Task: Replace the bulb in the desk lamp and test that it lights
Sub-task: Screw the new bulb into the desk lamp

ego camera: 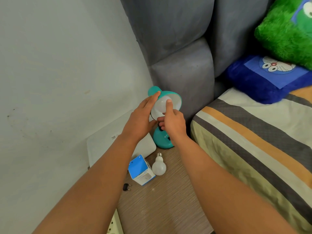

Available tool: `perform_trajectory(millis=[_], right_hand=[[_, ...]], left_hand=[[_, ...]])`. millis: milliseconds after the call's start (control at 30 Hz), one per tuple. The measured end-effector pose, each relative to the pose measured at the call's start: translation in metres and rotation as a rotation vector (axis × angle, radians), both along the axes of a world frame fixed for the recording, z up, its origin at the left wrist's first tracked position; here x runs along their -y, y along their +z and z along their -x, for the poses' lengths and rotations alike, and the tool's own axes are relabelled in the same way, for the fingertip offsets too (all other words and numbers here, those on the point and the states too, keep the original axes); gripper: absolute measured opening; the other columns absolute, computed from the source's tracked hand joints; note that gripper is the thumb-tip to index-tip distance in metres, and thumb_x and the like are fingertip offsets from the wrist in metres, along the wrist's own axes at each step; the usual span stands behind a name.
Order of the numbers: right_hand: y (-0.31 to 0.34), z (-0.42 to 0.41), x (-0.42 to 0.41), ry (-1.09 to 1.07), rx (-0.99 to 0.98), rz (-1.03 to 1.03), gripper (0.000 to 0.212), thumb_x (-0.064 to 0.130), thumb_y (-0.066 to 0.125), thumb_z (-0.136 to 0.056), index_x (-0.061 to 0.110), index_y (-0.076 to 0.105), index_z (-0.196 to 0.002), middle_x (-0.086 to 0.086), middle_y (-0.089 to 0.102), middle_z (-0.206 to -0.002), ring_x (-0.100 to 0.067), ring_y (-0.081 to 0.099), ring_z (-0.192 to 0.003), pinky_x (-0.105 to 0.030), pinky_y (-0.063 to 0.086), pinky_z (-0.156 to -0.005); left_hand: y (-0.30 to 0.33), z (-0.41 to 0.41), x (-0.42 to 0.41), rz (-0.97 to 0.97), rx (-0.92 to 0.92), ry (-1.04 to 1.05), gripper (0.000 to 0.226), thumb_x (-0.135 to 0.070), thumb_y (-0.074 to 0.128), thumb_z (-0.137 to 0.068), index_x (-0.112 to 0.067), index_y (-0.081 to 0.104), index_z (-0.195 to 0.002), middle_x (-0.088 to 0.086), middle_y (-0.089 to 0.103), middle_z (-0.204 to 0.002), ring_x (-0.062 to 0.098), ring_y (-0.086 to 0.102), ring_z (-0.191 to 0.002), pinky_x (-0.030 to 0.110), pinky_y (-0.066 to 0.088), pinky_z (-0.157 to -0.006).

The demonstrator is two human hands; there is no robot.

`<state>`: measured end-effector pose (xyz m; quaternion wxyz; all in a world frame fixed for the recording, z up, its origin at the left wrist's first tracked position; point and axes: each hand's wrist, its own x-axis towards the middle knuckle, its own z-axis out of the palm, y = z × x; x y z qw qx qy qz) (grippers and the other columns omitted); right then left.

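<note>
A teal desk lamp stands at the back of a wooden bedside table (165, 200), its base (161, 139) partly behind my hands. Its shade (177, 98) tilts toward me, white inside, with a white bulb (163, 103) sitting in it. My left hand (143, 117) wraps the outside of the shade, fingers along its top and thumb under its rim. My right hand (172, 120) grips the bulb, thumb on its front and fingers curled beneath. A second white bulb (159, 165) lies loose on the table beside a blue and white bulb box (141, 169).
A black plug (126, 187) lies near the table's left edge, and a power strip (114, 223) shows below it. A white flat box (121, 141) leans behind the lamp. A grey headboard (182, 65) and a striped bed (253, 141) with pillows stand to the right.
</note>
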<state>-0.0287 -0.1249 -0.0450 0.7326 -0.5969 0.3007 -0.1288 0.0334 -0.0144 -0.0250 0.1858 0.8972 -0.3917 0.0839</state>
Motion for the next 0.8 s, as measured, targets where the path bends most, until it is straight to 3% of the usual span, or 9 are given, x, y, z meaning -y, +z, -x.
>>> perform_trajectory(millis=[133,267,433,533,633,733,800], right_hand=[[0.004,0.001,-0.001,-0.039,-0.026,-0.053,0.058,0.062,0.032,-0.095,0.019,0.049,-0.131,-0.010,0.063,-0.121,-0.028,0.064,-0.107,-0.044,0.056,-0.091],[0.004,0.005,0.002,-0.100,0.079,-0.021,0.036,0.033,0.039,-0.101,0.029,0.040,-0.136,-0.001,0.053,-0.120,-0.021,0.059,-0.103,-0.040,0.057,-0.089],[-0.001,0.007,0.002,-0.037,0.129,0.060,0.055,0.027,0.070,-0.082,0.027,0.045,-0.131,0.001,0.056,-0.121,-0.018,0.059,-0.103,-0.030,0.056,-0.082],[-0.002,0.003,0.004,-0.067,0.093,0.105,0.052,0.039,0.075,-0.078,0.019,0.055,-0.122,-0.002,0.065,-0.113,-0.019,0.067,-0.097,-0.036,0.058,-0.084],[0.001,-0.002,0.004,-0.049,0.022,-0.032,0.046,0.057,0.057,-0.085,0.018,0.061,-0.109,-0.006,0.072,-0.098,-0.021,0.072,-0.084,-0.039,0.061,-0.079],[0.001,-0.002,0.007,-0.028,-0.028,-0.143,0.049,0.057,0.043,-0.093,0.015,0.057,-0.115,-0.009,0.072,-0.098,-0.021,0.072,-0.083,-0.035,0.061,-0.076],[-0.002,-0.001,0.007,0.015,-0.056,-0.086,0.061,0.060,0.053,-0.082,0.016,0.056,-0.122,-0.006,0.068,-0.109,-0.021,0.068,-0.094,-0.037,0.059,-0.080]], left_hand=[[0.001,0.001,0.000,0.013,-0.006,0.000,0.088,-0.026,0.073,-0.087,-0.036,0.016,-0.154,-0.001,0.040,-0.152,0.019,0.047,-0.134,0.043,0.046,-0.107],[0.002,0.003,0.000,0.013,-0.007,-0.006,0.090,-0.024,0.074,-0.086,-0.034,0.017,-0.155,0.000,0.040,-0.152,0.020,0.048,-0.133,0.043,0.047,-0.105],[0.002,0.002,-0.001,0.012,-0.012,-0.007,0.095,-0.017,0.077,-0.083,-0.036,0.017,-0.154,-0.002,0.040,-0.153,0.020,0.048,-0.133,0.044,0.048,-0.104],[0.002,0.003,0.000,0.012,-0.018,0.002,0.096,-0.015,0.077,-0.083,-0.037,0.016,-0.154,-0.002,0.039,-0.153,0.020,0.047,-0.133,0.044,0.048,-0.104],[0.003,0.003,0.000,0.007,-0.007,-0.001,0.093,-0.020,0.076,-0.085,-0.036,0.016,-0.154,-0.002,0.040,-0.152,0.018,0.048,-0.132,0.042,0.049,-0.103],[0.004,0.003,0.000,0.006,-0.008,-0.001,0.092,-0.018,0.076,-0.085,-0.037,0.017,-0.153,-0.002,0.040,-0.152,0.017,0.048,-0.132,0.041,0.049,-0.103],[0.004,0.005,0.000,0.018,-0.017,-0.004,0.091,-0.019,0.075,-0.086,-0.037,0.017,-0.154,-0.002,0.040,-0.152,0.017,0.048,-0.132,0.039,0.048,-0.104]])
